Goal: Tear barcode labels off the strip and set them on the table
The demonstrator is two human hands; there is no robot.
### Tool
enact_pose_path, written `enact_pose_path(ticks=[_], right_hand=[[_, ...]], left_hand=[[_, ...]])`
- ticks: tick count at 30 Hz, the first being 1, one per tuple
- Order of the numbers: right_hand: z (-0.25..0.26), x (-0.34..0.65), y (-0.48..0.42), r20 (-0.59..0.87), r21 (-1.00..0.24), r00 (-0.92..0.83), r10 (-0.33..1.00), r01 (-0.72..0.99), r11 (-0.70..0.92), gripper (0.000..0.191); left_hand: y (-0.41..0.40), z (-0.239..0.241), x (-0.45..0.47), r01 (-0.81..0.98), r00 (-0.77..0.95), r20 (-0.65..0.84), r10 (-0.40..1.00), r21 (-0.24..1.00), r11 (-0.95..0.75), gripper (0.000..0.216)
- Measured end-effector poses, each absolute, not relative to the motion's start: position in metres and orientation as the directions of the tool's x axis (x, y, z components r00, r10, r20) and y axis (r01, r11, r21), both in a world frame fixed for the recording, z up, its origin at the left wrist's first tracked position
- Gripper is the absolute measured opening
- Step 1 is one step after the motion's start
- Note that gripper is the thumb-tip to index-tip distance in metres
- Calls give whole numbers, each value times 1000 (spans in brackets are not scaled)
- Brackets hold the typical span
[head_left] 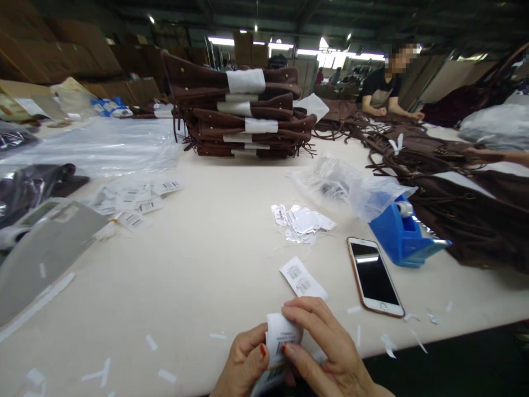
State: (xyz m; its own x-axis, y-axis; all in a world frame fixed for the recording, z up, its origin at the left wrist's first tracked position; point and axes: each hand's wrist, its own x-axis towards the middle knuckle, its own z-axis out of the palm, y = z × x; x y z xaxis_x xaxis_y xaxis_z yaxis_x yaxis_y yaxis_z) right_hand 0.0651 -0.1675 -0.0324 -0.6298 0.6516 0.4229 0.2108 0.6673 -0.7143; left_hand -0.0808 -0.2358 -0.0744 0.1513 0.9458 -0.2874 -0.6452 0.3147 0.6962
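At the table's near edge, a roll of white barcode labels [283,337] is gripped between both my hands. My left hand [247,361] pinches it from the left side, thumb in front. My right hand [326,350] has its fingers over the roll's top and its thumb pressed on the printed face. Just beyond my fingers lies a flat strip of barcode labels [303,278]. Past that sits a small heap of white tags [303,220]. To the right rests a phone [376,275] with a dark screen.
A tall stack of folded brown bags [243,118] stands at the back. A blue tape dispenser [403,234] is beside a clear plastic bag [351,187]. More barcode tags [136,198] and a grey dispenser [49,242] are on the left. A co-worker [386,88] stands across the table.
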Motion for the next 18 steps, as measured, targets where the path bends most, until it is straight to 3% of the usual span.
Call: enact_pose_path(ticks=[9,18], right_hand=[[-30,60,-174,238,-885,-575,783,204,418,23],[-37,58,-173,306,-846,-562,768,209,490,28]], left_hand=[[-238,-71,-81,-676,114,-281,953,680,282,50],[-238,-71,-79,-725,72,-327,942,631,275,49]])
